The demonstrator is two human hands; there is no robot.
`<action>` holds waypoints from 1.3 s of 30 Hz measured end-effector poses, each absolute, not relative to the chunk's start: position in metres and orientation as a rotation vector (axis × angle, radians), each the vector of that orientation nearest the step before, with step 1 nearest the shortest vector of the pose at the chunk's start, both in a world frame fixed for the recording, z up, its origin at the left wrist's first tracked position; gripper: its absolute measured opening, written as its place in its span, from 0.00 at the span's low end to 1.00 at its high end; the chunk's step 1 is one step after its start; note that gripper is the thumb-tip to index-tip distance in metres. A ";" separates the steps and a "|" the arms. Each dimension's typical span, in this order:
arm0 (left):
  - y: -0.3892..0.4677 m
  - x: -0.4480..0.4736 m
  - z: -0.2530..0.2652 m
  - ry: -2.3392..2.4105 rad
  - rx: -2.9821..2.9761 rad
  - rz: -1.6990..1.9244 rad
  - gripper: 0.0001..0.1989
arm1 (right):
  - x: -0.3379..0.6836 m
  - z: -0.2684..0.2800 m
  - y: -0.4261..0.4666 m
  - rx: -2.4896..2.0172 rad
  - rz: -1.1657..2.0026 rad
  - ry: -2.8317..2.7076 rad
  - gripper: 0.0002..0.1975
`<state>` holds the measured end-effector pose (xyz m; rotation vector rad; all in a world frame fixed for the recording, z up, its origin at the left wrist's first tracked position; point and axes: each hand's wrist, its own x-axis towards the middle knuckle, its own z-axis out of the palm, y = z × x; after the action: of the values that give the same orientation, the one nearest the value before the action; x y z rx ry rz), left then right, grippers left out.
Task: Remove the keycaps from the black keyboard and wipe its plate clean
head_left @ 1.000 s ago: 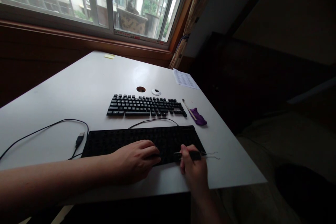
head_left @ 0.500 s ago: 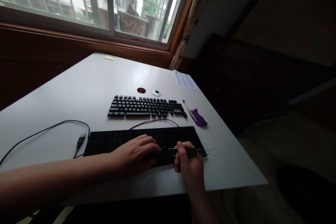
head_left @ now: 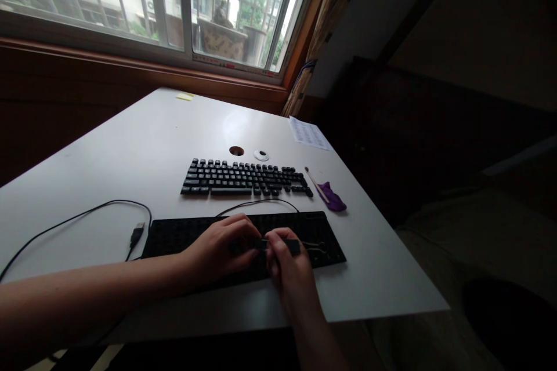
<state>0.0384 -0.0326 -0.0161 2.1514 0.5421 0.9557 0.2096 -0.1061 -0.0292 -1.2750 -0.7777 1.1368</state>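
Observation:
My right hand (head_left: 288,259) is closed around the dark handle of a wire keycap puller (head_left: 293,246). One pair of its wire ends sticks out to the right, the other pair points left toward my left hand (head_left: 221,246). The fingers and thumb of that left hand are curled together at the puller's left end; whatever is between them is too dark to make out. Beneath both hands lies a black keyboard base (head_left: 174,232), its key area mostly bare of caps. Behind it, black keycaps (head_left: 235,178) are laid out in keyboard rows.
A USB plug (head_left: 137,235) on a black cable rests left of the base. To the right are a thin brush (head_left: 317,184) and a purple cloth (head_left: 334,197). The white desk (head_left: 108,162) has a round hole (head_left: 236,151), a ring-shaped cover (head_left: 261,155) and a printed sheet (head_left: 308,133).
My right hand has moved left with the keycap puller, bringing its left end to my left hand. The left hand's fingers have curled in from lying stretched over the base.

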 end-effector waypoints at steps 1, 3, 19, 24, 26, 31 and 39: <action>-0.032 0.038 -0.015 0.555 2.143 0.957 0.06 | 0.212 -0.028 -0.106 -1.266 1.102 -0.761 0.16; -0.032 0.037 -0.013 0.583 2.131 0.962 0.06 | 0.219 -0.027 -0.106 -1.251 0.960 -0.740 0.19; -0.033 0.040 -0.017 0.594 2.197 1.035 0.08 | 0.259 -0.001 -0.122 -1.427 -0.133 -1.958 0.13; -0.034 0.042 -0.021 0.572 2.240 1.065 0.08 | 0.240 -0.006 -0.121 -1.427 -0.094 -2.115 0.09; -0.035 0.041 -0.020 0.582 2.239 1.051 0.08 | 0.236 -0.009 -0.120 -1.411 -0.073 -2.097 0.08; -0.035 0.040 -0.016 0.604 2.210 1.036 0.07 | 0.232 -0.021 -0.119 -1.396 -0.153 -2.033 0.07; -0.029 0.035 -0.011 0.637 2.031 1.052 0.06 | 0.228 -0.027 -0.116 -1.467 -0.207 -1.940 0.07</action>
<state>0.0349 -0.0289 -0.0111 2.0309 0.6367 1.0523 0.2280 -0.1159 -0.0271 -1.4669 -1.9404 -0.2069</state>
